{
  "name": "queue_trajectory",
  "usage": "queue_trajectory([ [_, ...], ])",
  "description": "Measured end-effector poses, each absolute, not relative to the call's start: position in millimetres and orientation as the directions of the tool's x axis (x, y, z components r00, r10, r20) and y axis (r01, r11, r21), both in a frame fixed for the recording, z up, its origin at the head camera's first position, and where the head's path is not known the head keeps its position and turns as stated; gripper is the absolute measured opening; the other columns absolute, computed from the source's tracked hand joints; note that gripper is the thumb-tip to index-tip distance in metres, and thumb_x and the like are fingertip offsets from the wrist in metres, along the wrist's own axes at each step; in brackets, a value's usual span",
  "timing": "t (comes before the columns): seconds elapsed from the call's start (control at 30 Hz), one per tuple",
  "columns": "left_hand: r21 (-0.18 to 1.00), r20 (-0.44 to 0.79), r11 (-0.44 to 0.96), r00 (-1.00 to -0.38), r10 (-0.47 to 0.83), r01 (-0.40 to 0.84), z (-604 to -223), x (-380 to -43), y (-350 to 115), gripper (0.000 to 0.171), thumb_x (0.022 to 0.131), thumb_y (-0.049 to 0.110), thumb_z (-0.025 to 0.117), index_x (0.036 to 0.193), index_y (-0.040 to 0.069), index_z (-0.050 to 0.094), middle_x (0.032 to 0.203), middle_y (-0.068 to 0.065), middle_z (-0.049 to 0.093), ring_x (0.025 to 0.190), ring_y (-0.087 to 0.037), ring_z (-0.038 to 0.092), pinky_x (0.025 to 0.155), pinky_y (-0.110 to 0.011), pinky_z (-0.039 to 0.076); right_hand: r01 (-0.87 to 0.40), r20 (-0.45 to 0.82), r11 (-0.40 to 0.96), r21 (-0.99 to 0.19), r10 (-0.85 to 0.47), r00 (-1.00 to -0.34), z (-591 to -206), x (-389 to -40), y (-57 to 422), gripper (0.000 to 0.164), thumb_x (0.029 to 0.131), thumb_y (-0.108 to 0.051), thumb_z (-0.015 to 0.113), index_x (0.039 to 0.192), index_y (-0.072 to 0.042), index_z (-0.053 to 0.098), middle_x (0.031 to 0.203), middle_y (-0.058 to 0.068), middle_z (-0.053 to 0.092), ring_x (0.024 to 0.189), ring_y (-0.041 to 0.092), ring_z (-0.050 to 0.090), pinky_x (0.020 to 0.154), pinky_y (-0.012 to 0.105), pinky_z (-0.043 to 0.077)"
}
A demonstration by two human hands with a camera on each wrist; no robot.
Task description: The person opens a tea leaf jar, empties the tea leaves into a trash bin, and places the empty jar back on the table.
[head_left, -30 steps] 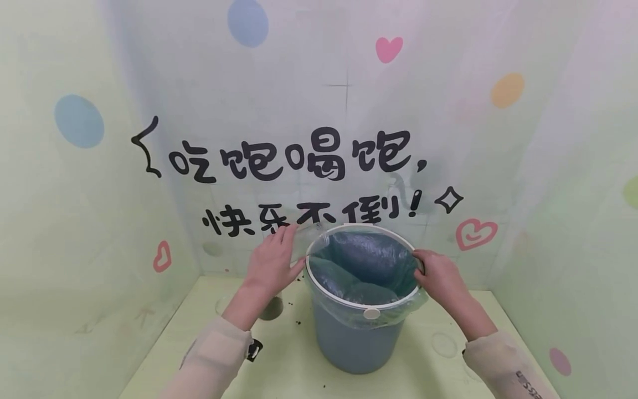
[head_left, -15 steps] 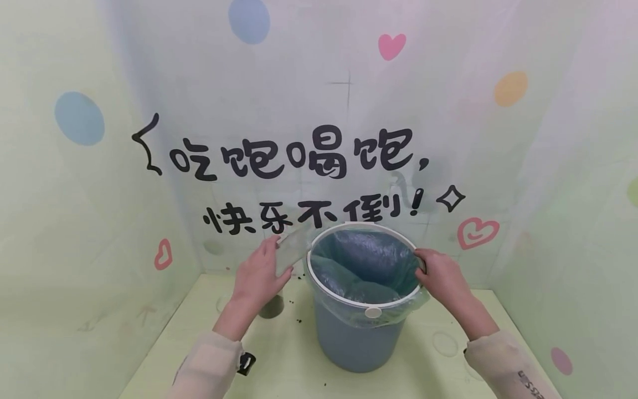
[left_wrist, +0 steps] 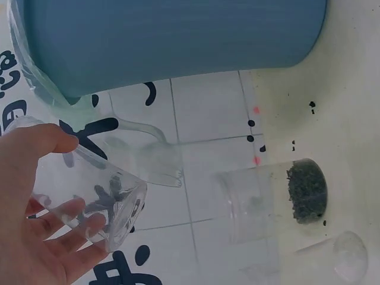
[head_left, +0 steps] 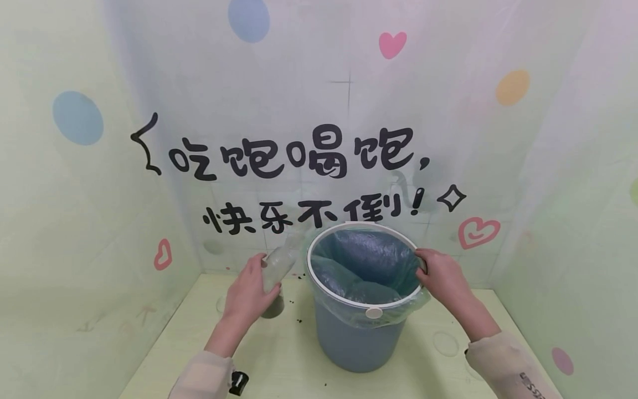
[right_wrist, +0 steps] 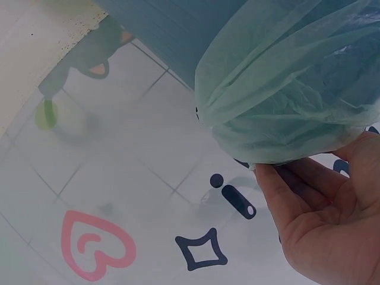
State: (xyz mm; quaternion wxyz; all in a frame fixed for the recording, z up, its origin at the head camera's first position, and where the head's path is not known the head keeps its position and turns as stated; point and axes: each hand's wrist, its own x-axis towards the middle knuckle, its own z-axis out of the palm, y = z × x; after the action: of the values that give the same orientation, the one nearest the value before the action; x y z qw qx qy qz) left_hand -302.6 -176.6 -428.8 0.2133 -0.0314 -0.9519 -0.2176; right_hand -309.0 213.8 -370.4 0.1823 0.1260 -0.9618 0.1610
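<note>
Left of the bin, my left hand [head_left: 249,296] holds a clear plastic cup [head_left: 279,265] tilted. In the left wrist view the fingers and thumb curl round this see-through cup [left_wrist: 95,184]. My right hand [head_left: 443,277] grips the right side of the rim of a blue-grey trash bin [head_left: 359,346]. A thin green bin bag [head_left: 339,310] lines the bin and hangs over its white rim. Fingers of the right hand [right_wrist: 326,208] pinch the bag-covered edge in the right wrist view.
Behind my left hand stands a clear cup with dark granules [left_wrist: 307,191] at its bottom. Another clear cup [left_wrist: 349,258] is beside it. Dark crumbs [left_wrist: 312,105] dot the pale tabletop [head_left: 289,360]. A clear ring [head_left: 445,344] lies right of the bin. Printed walls surround the table.
My left hand has moved left and down, away from the bin's rim, carrying the clear cup. The right hand stays on the rim, and the bin has hardly moved.
</note>
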Motion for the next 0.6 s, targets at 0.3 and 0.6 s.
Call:
queue_trajectory([
  [0.3, 0.436, 0.394, 0.891, -0.917, -0.058, 0.131, -449, -297, -188, 0.075, 0.083, 0.028, 0.074, 0.142, -0.001, 0.038, 0.132, -0.021, 0.058, 0.113, -0.037, 0.062, 0.083, -0.055, 0.057, -0.295, 0.391, 0.919, -0.260, -0.179, -0.903, -371, -309, 214, 0.036, 0.085, -0.001, 0.066, 0.119, 0.009, 0.066, 0.116, 0.027, 0.069, 0.074, 0.024, 0.061, 0.081, 0.051, 0.058],
  [0.6, 0.464, 0.393, 0.877, -0.916, -0.078, 0.124, -469, -292, -197, 0.073, 0.082, 0.026, 0.076, 0.139, -0.003, 0.040, 0.129, -0.024, 0.054, 0.114, -0.040, 0.060, 0.085, -0.056, 0.057, -0.293, 0.390, 0.920, -0.260, -0.178, -0.903, -371, -309, 214, 0.036, 0.085, -0.002, 0.066, 0.120, 0.009, 0.066, 0.116, 0.026, 0.069, 0.084, 0.031, 0.067, 0.085, 0.053, 0.058],
])
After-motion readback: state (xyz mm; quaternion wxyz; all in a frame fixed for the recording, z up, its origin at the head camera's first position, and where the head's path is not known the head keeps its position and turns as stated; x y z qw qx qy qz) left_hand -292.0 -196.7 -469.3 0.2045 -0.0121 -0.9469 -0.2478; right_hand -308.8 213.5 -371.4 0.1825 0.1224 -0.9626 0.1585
